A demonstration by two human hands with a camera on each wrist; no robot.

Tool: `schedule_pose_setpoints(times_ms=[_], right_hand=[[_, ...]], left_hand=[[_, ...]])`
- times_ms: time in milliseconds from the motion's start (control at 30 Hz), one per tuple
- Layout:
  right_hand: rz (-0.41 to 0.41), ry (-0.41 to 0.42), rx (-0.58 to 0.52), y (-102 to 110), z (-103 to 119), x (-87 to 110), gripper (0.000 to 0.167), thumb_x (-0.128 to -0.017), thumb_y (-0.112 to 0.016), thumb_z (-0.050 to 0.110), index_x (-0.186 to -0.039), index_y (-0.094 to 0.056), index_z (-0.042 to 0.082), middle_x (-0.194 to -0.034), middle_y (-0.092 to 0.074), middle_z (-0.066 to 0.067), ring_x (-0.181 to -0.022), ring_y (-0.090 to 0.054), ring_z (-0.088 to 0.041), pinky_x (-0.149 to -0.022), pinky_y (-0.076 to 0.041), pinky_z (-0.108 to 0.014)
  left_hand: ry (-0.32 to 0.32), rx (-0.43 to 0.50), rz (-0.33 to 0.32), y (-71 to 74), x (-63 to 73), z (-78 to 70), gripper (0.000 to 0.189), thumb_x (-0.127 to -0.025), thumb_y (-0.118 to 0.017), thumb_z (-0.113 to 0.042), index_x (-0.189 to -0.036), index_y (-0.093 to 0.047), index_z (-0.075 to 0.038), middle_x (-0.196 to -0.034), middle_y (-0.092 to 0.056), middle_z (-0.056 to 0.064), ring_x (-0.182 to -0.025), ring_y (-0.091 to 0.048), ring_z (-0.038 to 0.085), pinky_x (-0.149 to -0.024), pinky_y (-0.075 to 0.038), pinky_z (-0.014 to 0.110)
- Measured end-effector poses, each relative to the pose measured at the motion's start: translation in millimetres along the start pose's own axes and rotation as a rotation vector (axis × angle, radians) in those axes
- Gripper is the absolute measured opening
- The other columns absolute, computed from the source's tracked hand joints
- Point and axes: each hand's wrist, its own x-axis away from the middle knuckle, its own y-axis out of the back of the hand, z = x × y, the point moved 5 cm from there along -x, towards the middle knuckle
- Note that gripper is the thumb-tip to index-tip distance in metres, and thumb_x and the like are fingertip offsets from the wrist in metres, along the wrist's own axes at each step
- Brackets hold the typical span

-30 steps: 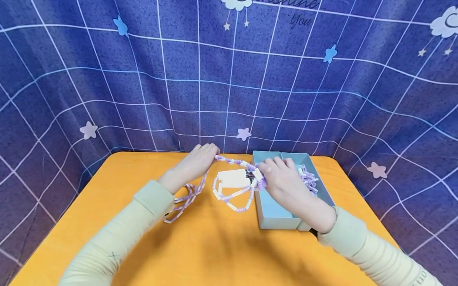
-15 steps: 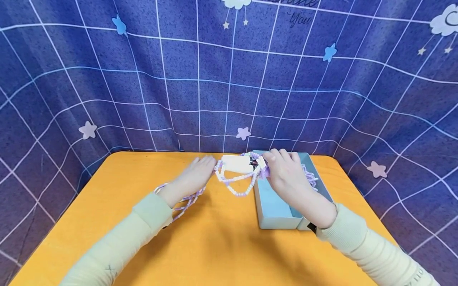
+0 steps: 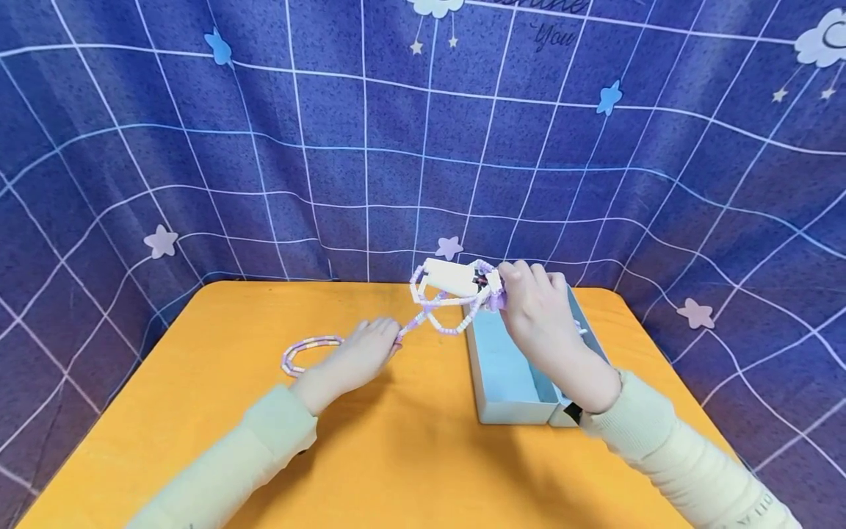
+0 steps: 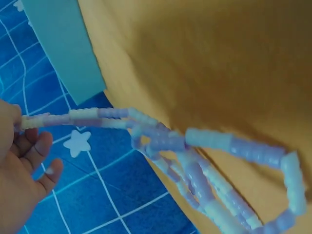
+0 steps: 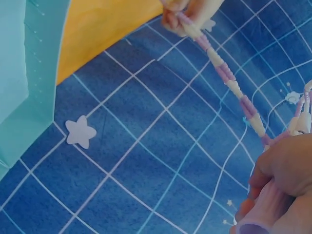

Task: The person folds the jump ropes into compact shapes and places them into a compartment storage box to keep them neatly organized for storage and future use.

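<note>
A purple-and-white beaded jump rope [image 3: 416,320] runs between the two hands above the table. My right hand [image 3: 537,312] grips a purple handle [image 5: 265,209], hollow at its end, in the right wrist view. A white cylinder [image 3: 451,276] with a dark end and wound bead loops [image 3: 451,330] stick out to its left. Lower and to the left, my left hand [image 3: 363,353] pinches the strand; in the left wrist view the beads [image 4: 209,139] run from its fingers into hanging loops. More of the rope lies looped on the table left of that hand.
A light blue box [image 3: 512,411] with a divider stands under the right forearm, partly hidden. Something whitish shows inside it. The orange table [image 3: 410,470] ends at a blue grid-patterned curtain [image 3: 396,147] behind and at both sides.
My right hand has risen slightly with the handle and white cylinder. My left hand rose against the bundle, then moved down, drawing the strand taut. The loop on the table has shifted left.
</note>
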Motion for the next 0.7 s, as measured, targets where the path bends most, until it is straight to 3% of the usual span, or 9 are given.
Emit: schedule_pose_setpoints(times_ms=[300, 500, 700], right_hand=[[0.039, -0.071, 0.036, -15.0, -8.7, 1.7, 0.028, -0.088, -0.049, 0.0, -0.114, -0.04, 0.003, -0.08, -0.05, -0.014, -0.066, -0.045, -0.032, -0.059, -0.03, -0.043], [0.033, -0.084, 0.06, -28.0, -11.9, 3.2, 0.023, -0.089, -0.041, 0.001, -0.113, -0.042, 0.003, -0.076, -0.046, -0.013, -0.065, -0.044, -0.032, -0.059, -0.03, -0.045], [0.081, -0.084, 0.094, -47.8, -11.3, 5.1, 0.021, -0.096, -0.031, 0.008, -0.112, -0.044, 0.005, -0.078, -0.047, -0.012, -0.067, -0.044, -0.032, -0.061, -0.031, -0.046]], left_hand=[[-0.076, -0.042, -0.011, 10.5, 19.5, -20.9, 0.012, -0.095, -0.048, -0.021, -0.085, -0.046, -0.015, -0.08, -0.043, -0.003, -0.075, -0.045, 0.016, -0.064, -0.032, 0.029], [-0.162, -0.086, -0.026, 23.8, 32.9, -39.8, 0.011, -0.089, -0.054, -0.02, -0.085, -0.047, -0.014, -0.08, -0.045, -0.003, -0.079, -0.047, 0.016, -0.068, -0.036, 0.031], [-0.234, -0.121, -0.052, 36.8, 42.8, -62.9, 0.011, -0.085, -0.058, -0.021, -0.088, -0.051, -0.014, -0.083, -0.05, -0.003, -0.082, -0.051, 0.017, -0.072, -0.036, 0.032]])
